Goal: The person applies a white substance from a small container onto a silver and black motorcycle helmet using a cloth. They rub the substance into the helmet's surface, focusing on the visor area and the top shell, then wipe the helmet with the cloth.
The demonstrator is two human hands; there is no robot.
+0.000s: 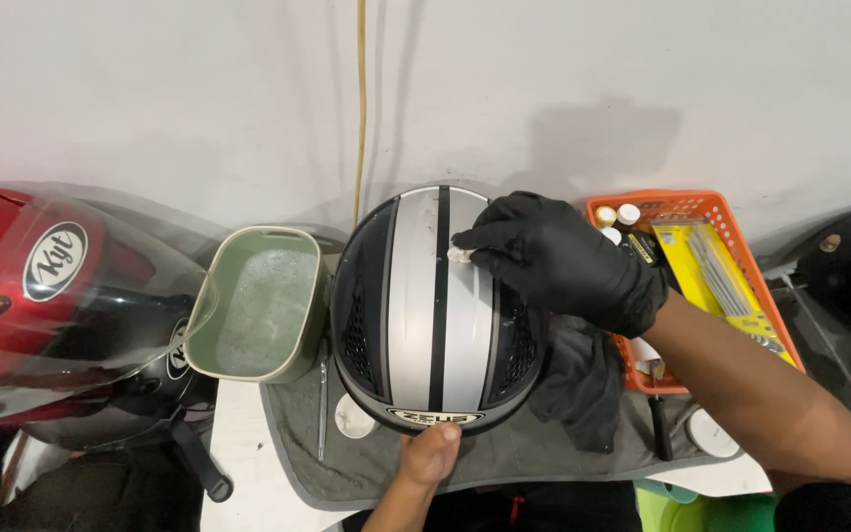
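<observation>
Two hands on a helmet point(435, 310).
The right hand point(558, 261) (black-gloved) pinches a white pad point(459, 254) against the shell; the bare left hand point(428, 455) presses the rim, fingers hidden.

Helmet-care wkshop: helmets point(435, 305), tool basket point(731, 212)

Glossy plastic helmet point(435, 305); matt grey cloth mat point(504, 458); orange plastic basket point(731, 212).

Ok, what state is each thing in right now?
Helmet: crown up on the grey mat.
Right hand: gloved, pressing a small white pad on the shell.
Left hand: bare, steadying the helmet's near rim.
Green tub: holds foamy water.
Orange basket: filled with tools and bottles.
</observation>
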